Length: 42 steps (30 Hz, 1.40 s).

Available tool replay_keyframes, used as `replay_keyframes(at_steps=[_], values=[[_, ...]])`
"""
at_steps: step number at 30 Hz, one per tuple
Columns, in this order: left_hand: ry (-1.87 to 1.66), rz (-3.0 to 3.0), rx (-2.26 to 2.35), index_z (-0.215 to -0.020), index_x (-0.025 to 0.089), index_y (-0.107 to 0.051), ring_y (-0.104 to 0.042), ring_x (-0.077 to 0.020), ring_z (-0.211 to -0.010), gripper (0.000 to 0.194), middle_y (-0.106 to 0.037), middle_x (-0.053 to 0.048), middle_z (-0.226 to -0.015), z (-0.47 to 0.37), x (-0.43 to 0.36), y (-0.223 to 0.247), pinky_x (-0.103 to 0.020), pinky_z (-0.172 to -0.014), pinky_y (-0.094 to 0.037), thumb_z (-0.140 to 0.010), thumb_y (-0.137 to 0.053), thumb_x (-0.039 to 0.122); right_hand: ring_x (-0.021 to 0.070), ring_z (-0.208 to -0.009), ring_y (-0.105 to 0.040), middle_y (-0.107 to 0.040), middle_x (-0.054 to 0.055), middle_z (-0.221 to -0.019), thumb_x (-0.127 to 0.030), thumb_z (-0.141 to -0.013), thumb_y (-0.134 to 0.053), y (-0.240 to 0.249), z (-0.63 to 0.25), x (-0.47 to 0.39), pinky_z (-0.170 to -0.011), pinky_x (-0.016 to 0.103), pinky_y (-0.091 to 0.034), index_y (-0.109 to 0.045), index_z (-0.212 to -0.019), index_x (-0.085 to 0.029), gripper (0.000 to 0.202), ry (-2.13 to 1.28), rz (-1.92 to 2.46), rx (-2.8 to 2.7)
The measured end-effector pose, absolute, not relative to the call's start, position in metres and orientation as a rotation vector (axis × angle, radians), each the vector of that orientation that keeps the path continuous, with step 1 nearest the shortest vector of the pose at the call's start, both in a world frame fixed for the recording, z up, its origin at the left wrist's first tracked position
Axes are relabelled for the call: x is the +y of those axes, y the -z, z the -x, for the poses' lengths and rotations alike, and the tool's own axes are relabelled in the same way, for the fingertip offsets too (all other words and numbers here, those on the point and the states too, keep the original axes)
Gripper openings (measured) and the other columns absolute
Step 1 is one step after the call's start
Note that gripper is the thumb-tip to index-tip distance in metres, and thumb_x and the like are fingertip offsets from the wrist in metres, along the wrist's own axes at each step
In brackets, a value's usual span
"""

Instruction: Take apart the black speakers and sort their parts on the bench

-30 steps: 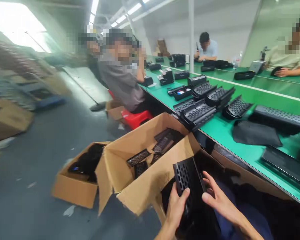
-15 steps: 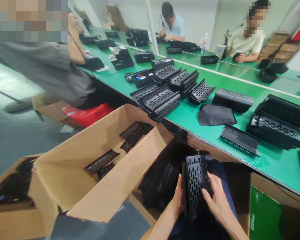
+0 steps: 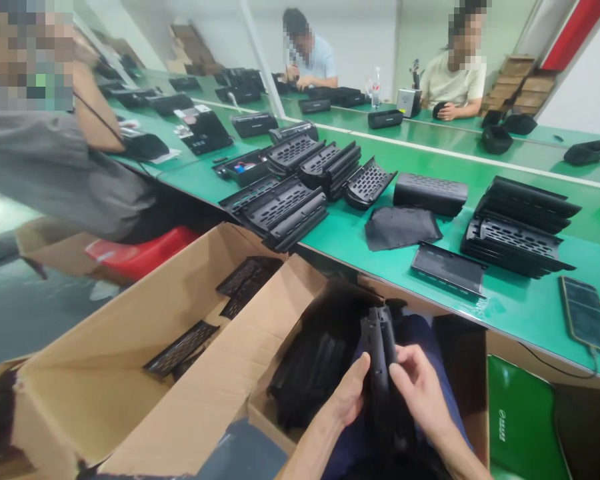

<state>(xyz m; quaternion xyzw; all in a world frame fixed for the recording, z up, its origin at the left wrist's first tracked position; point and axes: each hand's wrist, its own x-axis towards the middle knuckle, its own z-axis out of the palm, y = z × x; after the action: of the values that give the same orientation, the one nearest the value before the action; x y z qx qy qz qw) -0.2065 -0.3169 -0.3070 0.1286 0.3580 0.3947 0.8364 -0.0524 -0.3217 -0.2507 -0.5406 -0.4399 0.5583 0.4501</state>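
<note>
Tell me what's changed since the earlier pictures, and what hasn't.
The black panel has been turned: its slotted face, visible before, is now out of sight and its edges show. The right hand, spread open beside it at first, now has its fingers on it. The camera has swung right, bringing the phone fully into view. The left hand stays on the panel; the open box hasn't visibly moved.

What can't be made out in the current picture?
All in the head view:
Left hand: finger ends hidden behind the thumb and black piece.
Black piece: lower end lost in darkness.
Red stool: lower part hidden by the large box.
Leftmost box: cut by the left edge.
Bottle: label too small.
</note>
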Motion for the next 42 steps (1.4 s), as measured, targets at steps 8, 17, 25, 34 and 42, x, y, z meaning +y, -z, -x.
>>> replay_keyframes(at_steps=[8,17,25,34,42], values=[[-0.695,-0.545,1.217,-0.122,0.023,-0.063,-0.069,-0.0286,-0.098,0.061,-0.072,-0.013,-0.12,0.197,-0.315,0.286,-0.031,-0.065,-0.05,-0.079,-0.077,0.064,0.0246,-0.078,-0.075,-0.08,0.004,-0.095,-0.044,-0.071,-0.087,0.307,-0.004,-0.307,-0.074,0.037,-0.058,-0.068,-0.12,-0.023,0.057,-1.865,1.104,-0.454],[-0.805,-0.658,1.408,-0.083,0.021,-0.065,-0.06,-0.0186,-0.075,0.046,-0.066,-0.003,-0.081,0.178,-0.321,0.302,-0.026,-0.062,-0.044,-0.076,-0.081,0.065,0.0308,-0.108,-0.075,-0.077,0.009,-0.122,-0.049,-0.068,-0.092,0.31,-0.019,-0.317,-0.098,0.046,-0.056,-0.065,-0.132,-0.024,0.074,-1.884,1.025,-0.48],[-1.042,-0.397,1.07,-0.118,0.019,-0.07,-0.071,-0.0278,-0.11,0.065,-0.075,-0.012,-0.121,0.164,-0.3,0.303,-0.036,-0.095,-0.055,-0.064,-0.095,0.046,0.0294,-0.092,-0.079,-0.081,0.01,-0.106,-0.046,-0.069,-0.09,0.309,-0.028,-0.33,-0.088,0.043,-0.061,-0.069,-0.123,-0.02,0.063,-1.952,1.01,-0.439],[-0.998,-0.338,1.034,-0.091,0.017,-0.066,-0.07,-0.0167,-0.073,0.056,-0.076,-0.003,-0.084,0.144,-0.297,0.309,-0.031,-0.078,-0.057,-0.053,-0.102,0.039,0.0318,-0.113,-0.073,-0.079,0.011,-0.118,-0.044,-0.071,-0.092,0.305,-0.051,-0.358,-0.106,0.046,-0.053,-0.071,-0.121,-0.019,0.059,-1.728,1.123,-0.429],[-0.924,-0.3,1.086,-0.087,0.017,-0.064,-0.069,-0.0166,-0.064,0.055,-0.073,-0.002,-0.074,0.135,-0.289,0.321,-0.032,-0.071,-0.059,-0.052,-0.101,0.039,0.0324,-0.077,-0.078,-0.08,0.008,-0.08,-0.043,-0.078,-0.081,0.312,-0.087,-0.392,-0.081,0.05,-0.063,-0.078,-0.096,-0.02,0.03,-1.609,1.278,-0.322]])
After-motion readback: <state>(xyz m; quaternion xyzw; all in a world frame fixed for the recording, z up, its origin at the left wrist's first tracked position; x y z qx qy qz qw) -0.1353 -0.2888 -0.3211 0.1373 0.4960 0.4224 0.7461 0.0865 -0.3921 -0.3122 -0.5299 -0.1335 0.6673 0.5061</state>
